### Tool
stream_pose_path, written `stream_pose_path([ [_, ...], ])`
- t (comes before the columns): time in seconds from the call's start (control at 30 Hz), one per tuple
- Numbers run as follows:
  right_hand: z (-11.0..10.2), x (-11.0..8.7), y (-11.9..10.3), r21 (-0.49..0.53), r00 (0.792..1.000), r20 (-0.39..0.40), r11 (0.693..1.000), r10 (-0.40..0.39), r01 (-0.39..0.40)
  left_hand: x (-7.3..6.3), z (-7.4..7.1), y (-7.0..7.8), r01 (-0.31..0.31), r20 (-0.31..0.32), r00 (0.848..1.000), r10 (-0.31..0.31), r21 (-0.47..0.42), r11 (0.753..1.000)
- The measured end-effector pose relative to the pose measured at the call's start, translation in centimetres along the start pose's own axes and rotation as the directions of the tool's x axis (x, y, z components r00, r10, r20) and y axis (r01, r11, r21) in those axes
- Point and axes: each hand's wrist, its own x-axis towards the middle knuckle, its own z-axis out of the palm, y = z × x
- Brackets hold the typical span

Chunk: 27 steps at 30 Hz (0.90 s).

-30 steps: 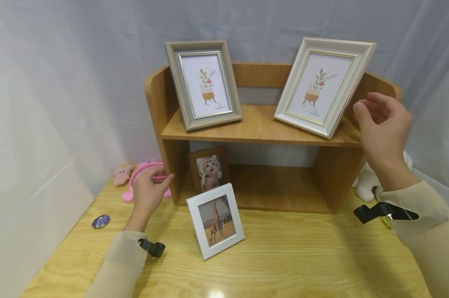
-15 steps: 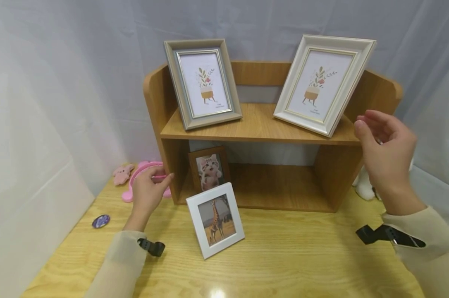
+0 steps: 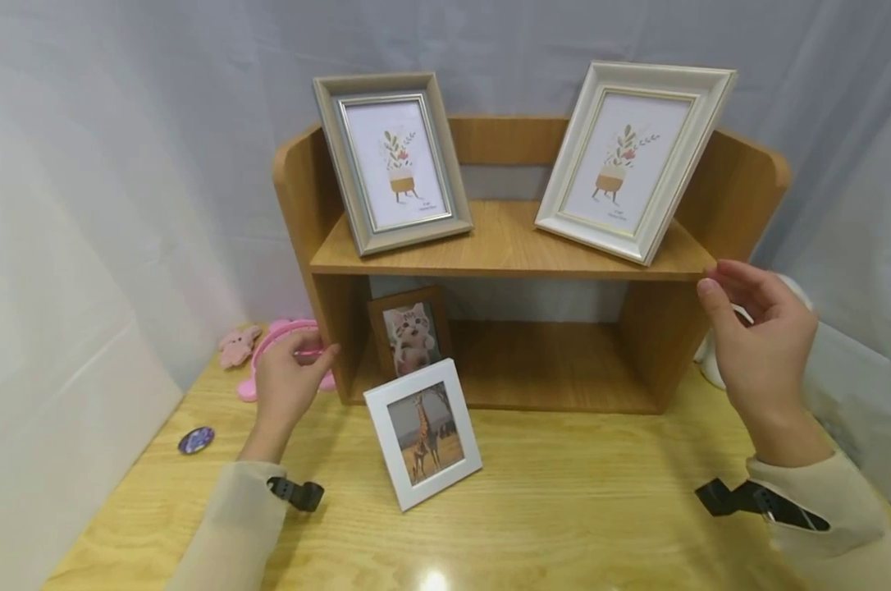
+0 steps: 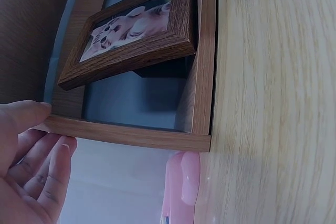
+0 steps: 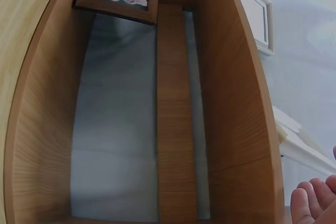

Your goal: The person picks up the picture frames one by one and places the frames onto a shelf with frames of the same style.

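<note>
A two-tier wooden desktop shelf stands on the table. My left hand grips the front edge of its left side panel, thumb on the inner face and fingers outside. My right hand is beside the right end of the middle board, fingers loosely curved with nothing seen between them; whether the fingertips touch the shelf I cannot tell. On the upper tier lean a beige picture frame and a white picture frame. A brown frame with a kitten picture sits on the lower tier.
A white frame with a giraffe picture stands on the table before the shelf. At the left are a pink toy, a pink plastic item and a purple oval badge. Something white is partly hidden behind my right hand.
My right hand has moved down along the shelf's right side, from beside the white frame to the middle board's end. The left hand keeps its grip. The view has shifted slightly.
</note>
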Motion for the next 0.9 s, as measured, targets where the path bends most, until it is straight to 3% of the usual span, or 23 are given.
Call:
stream_pose_path([
  [0.17,-0.3,-0.7,0.9,0.032,1.000,-0.007,0.999,-0.011,0.011,-0.2,-0.3,0.1,-0.011,-0.008,1.000,0.011,0.018,1.000],
  [0.43,-0.6,-1.8,2.4,-0.023,1.000,-0.007,1.000,-0.001,0.000,-0.5,-0.6,0.0,-0.064,-0.003,0.998,0.065,0.046,0.997],
  [0.7,-1.0,-2.4,3.8,-0.070,0.999,-0.029,0.997,-0.035,0.033,-1.3,-1.0,0.0,-0.062,0.008,0.998,0.062,0.048,0.997],
  [0.9,-1.1,-2.7,5.0,-0.080,0.999,-0.052,0.997,0.000,-0.004,-1.8,-1.2,0.2,-0.073,0.015,0.997,0.073,0.046,0.996],
])
